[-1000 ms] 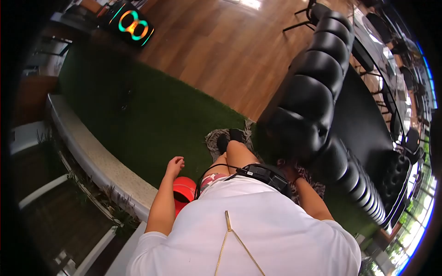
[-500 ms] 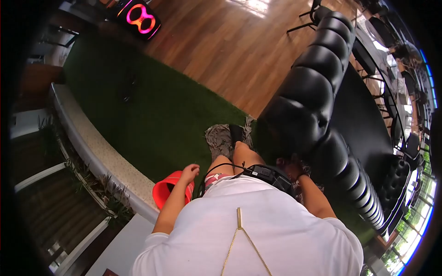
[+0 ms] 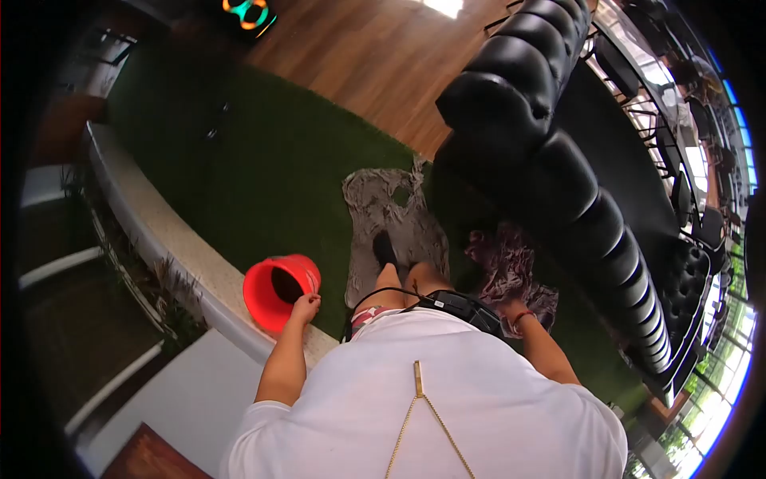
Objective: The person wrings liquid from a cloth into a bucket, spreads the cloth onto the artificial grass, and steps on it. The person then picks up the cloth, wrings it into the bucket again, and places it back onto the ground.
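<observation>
My left hand [image 3: 306, 306] is closed at the near rim of a red bucket [image 3: 259, 297], fingers together; what it pinches, if anything, is too small to name. The bucket has dark contents or a dark inside. My right hand [image 3: 513, 308] grips a crumpled purplish-brown cloth [image 3: 511, 267] that hangs beside my right leg. A grey-brown cloth [image 3: 369, 207] lies spread on the green turf, with a dark-socked foot on it. A black device with cables sits at my waist.
A black tufted sofa [image 3: 570, 180] runs along the right. At the left is a curved pale ledge [image 3: 171, 243] with plants beyond it. Wooden floor [image 3: 359, 72] and a lit speaker [image 3: 249, 13] lie ahead. Chairs and tables stand at the far right.
The view has moved back along the turf, so more of the grey-brown cloth shows. My left hand has come to the bucket's rim and closed. The cloth in my right hand shows more fully.
</observation>
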`<state>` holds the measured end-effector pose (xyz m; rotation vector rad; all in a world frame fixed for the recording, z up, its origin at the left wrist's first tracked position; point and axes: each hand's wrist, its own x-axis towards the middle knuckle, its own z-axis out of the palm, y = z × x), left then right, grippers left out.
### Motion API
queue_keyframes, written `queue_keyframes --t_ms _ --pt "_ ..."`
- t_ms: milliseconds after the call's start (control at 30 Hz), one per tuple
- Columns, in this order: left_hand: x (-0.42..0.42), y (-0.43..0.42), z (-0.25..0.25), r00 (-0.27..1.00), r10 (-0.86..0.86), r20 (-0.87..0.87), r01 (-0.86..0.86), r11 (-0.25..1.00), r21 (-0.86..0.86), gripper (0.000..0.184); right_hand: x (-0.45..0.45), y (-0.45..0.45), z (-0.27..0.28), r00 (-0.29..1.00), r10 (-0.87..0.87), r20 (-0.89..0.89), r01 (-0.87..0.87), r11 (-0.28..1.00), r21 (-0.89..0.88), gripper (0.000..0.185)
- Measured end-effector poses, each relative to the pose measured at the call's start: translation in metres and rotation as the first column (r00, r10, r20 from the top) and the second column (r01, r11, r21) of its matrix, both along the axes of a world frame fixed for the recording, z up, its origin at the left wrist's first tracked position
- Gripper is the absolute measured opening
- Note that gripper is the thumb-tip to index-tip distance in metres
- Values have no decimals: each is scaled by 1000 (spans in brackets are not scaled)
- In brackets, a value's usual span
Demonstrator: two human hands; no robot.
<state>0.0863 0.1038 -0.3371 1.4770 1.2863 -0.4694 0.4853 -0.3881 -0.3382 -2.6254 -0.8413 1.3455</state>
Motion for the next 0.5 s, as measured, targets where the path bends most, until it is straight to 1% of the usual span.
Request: queue_keyframes --t_ms 33,67,100,133,167,200,267,300,333,400,433,500 --pt "-18 -22 -4 999 52 12 -52 999 -11 18 3 -39 -56 963 234 138 -239 971 22 20" --pt "-35 -46 -3 994 104 18 -103 994 -26 18 6 -75 -108 860 416 297 -440 898 16 18" --pt "-43 -68 -2 982 187 22 -185 982 -45 18 14 -40 -61 837 517 179 -517 855 -50 17" --pt "-49 -89 5 967 255 19 -254 965 -64 18 23 11 6 800 598 50 -593 800 -96 16" --pt "-57 -110 16 949 316 6 -314 946 -84 18 24 3 3 875 483 30 -482 875 -31 19" --pt "-61 -131 24 954 300 -18 -300 947 -116 20 25 -6 -2 932 362 3 -362 932 39 23" --pt "-92 -168 5 1000 6 -18 -8 991 -131 20 2 -33 -10 942 331 60 -335 939 82 22" --pt "-103 -179 -3 989 -150 -11 147 980 -136 20 -11 -47 -12 947 307 95 -317 943 104 22" --pt "-101 -183 -1 977 -212 -18 208 970 -125 20 -37 -48 18 910 -389 -143 400 914 65 23" --pt "-94 -192 6 941 -337 -34 332 937 -107 21 -73 -80 26 929 -364 -64 363 932 -24 23" --pt "-96 -190 3 964 -266 6 265 957 -116 21 -96 -96 28 934 -355 -30 352 933 -78 23" --pt "-85 -180 -14 988 -123 94 136 979 -150 21 -135 -123 28 848 -526 -66 520 850 -84 26"
